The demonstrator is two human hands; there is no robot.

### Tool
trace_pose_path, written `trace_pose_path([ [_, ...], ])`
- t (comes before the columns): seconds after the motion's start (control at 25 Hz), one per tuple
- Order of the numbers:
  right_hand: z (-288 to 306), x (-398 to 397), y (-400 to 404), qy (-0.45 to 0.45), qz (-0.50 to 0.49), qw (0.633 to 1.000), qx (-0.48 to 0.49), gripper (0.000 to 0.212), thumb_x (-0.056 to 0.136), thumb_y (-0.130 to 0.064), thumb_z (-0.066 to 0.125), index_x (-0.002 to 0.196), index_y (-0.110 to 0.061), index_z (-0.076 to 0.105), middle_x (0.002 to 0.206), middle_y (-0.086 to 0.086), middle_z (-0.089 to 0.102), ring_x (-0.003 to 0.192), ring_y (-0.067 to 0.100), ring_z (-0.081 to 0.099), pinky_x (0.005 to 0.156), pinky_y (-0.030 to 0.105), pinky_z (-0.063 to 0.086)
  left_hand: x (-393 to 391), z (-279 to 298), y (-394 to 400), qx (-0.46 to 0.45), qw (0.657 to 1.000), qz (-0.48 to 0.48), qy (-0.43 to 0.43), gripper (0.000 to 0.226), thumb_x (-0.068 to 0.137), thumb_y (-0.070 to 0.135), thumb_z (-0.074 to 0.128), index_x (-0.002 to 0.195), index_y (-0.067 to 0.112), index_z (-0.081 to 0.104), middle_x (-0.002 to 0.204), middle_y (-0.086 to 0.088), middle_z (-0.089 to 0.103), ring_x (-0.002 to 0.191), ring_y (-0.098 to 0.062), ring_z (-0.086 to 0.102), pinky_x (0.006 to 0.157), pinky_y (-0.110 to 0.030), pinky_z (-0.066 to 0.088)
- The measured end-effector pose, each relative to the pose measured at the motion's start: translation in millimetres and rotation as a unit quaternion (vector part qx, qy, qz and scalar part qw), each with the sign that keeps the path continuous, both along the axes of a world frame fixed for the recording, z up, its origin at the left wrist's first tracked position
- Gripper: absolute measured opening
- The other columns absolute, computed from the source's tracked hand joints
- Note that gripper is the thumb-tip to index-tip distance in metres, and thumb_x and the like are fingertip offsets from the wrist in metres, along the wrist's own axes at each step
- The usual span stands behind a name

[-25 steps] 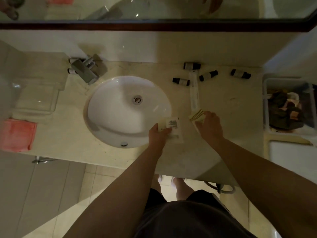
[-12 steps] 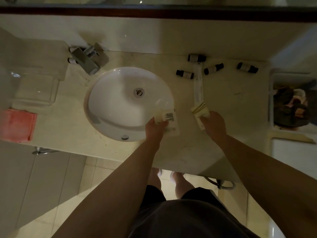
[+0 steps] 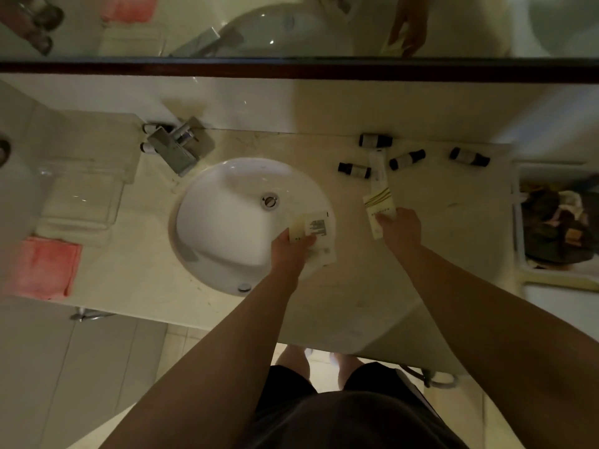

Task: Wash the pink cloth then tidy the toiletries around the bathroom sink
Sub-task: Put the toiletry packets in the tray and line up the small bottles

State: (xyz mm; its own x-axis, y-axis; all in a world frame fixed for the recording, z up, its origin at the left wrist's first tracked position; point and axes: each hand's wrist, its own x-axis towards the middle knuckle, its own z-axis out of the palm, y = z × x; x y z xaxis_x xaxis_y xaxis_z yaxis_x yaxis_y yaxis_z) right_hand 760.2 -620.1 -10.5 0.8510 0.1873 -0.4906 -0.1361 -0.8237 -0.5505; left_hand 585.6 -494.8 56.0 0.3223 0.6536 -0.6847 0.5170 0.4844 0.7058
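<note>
Left hand (image 3: 289, 251) pinching sachets (image 3: 312, 230) at sink (image 3: 207, 218) rim | right hand (image 3: 400, 230) pinching packet (image 3: 379, 202)

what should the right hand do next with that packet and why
Probably slide the striped packet that the right hand holds up beside the long white tube: four small bottles lie scattered there, and the left hand already holds other packets at the sink edge.

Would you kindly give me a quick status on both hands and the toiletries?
Left hand grips packets at sink rim. Right hand pinches sachet. Four small bottles lie loose behind. Pink cloth folded far left.
</note>
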Motion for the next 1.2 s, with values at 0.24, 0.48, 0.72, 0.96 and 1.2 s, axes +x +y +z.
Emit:
trace_pose_path([
  [0.24, -20.2, 11.9, 24.8, -0.007, -0.039, 0.997, -0.059, 0.043, 0.084, -0.039, 0.063, 0.103, -0.001, 0.062, 0.111, 0.016, 0.058, 0.105, 0.033, 0.056, 0.088, 0.044, 0.050, -7.6, -24.7, 18.4, -0.010, 0.999, 0.014, 0.045, 0.022, 0.083, 0.005, 0.067, 0.103, 0.013, 0.068, 0.079, 0.001, 0.067, 0.069, -0.016, 0.061, 0.066, -0.030, 0.054],
  [0.48, -16.5, 21.8, 34.0, 0.036, -0.143, 0.989, -0.003, 0.043, 0.082, -0.021, 0.069, 0.116, -0.004, 0.049, 0.111, 0.012, 0.061, 0.099, 0.028, 0.061, 0.071, 0.031, 0.048, -2.5, -30.6, 25.3, -0.020, 0.998, 0.004, 0.051, 0.019, 0.082, 0.006, 0.067, 0.098, 0.016, 0.068, 0.086, -0.002, 0.071, 0.080, -0.023, 0.068, 0.076, -0.039, 0.059],
  [0.72, 1.8, 21.6, 17.3, 0.095, -0.146, 0.984, 0.044, 0.024, 0.087, -0.021, 0.061, 0.102, -0.001, 0.062, 0.097, 0.012, 0.063, 0.084, 0.027, 0.061, 0.066, 0.029, 0.043, 19.9, -24.1, 30.5, -0.020, 0.999, 0.013, 0.022, 0.024, 0.079, 0.005, 0.070, 0.101, 0.016, 0.069, 0.097, -0.012, 0.072, 0.092, -0.033, 0.068, 0.083, -0.050, 0.057],
  [0.96, 42.3, 13.6, -24.4, 0.151, -0.173, 0.955, 0.188, 0.029, 0.084, -0.021, 0.069, 0.109, -0.009, 0.058, 0.107, 0.012, 0.065, 0.091, 0.030, 0.066, 0.069, 0.039, 0.058, 46.7, 6.3, 20.5, -0.031, 0.999, -0.003, -0.036, 0.032, 0.081, 0.001, 0.067, 0.113, 0.008, 0.065, 0.101, -0.012, 0.069, 0.090, -0.029, 0.066, 0.071, -0.036, 0.059],
  [1.2, 84.5, 1.1, -14.9, 0.223, -0.127, 0.920, 0.297, 0.046, 0.079, -0.013, 0.075, 0.121, -0.015, 0.057, 0.109, 0.004, 0.068, 0.094, 0.023, 0.068, 0.071, 0.037, 0.057, 51.3, 33.4, 3.9, -0.025, 0.997, -0.030, -0.062, 0.033, 0.082, 0.006, 0.068, 0.114, 0.010, 0.064, 0.101, -0.007, 0.070, 0.088, -0.025, 0.066, 0.080, -0.041, 0.056],
])
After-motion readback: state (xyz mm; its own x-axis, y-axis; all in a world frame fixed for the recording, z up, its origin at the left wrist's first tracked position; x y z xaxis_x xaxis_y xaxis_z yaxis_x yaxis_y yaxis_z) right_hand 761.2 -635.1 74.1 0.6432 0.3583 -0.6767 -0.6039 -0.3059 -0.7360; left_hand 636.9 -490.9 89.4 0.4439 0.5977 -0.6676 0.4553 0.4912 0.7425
